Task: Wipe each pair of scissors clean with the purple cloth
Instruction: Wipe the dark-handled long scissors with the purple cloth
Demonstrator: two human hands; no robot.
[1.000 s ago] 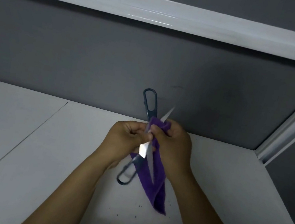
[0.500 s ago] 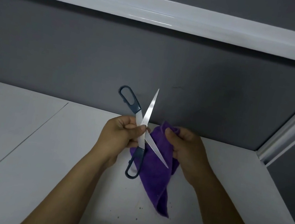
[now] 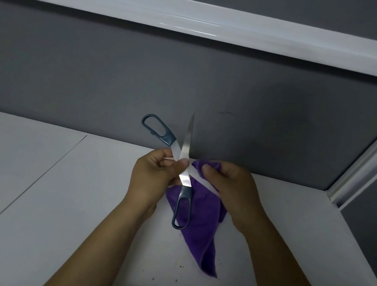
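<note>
The scissors [image 3: 185, 179] are held above the white table [image 3: 49, 194], opened into an X: one blade is pointed straight up, the other slanted down to the right. The pivot is pinched by the left hand [image 3: 151, 179]. The slanted blade is laid against the purple cloth [image 3: 201, 222], which is gripped in the curled fingers of the right hand [image 3: 234, 193].

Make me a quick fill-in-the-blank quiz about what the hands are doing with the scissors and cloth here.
The left hand holds the scissors, their blades ____ rather than closed.
The right hand grips a ____ cloth.
The table beneath them is ____.
Missing words: open, purple, white.
</note>
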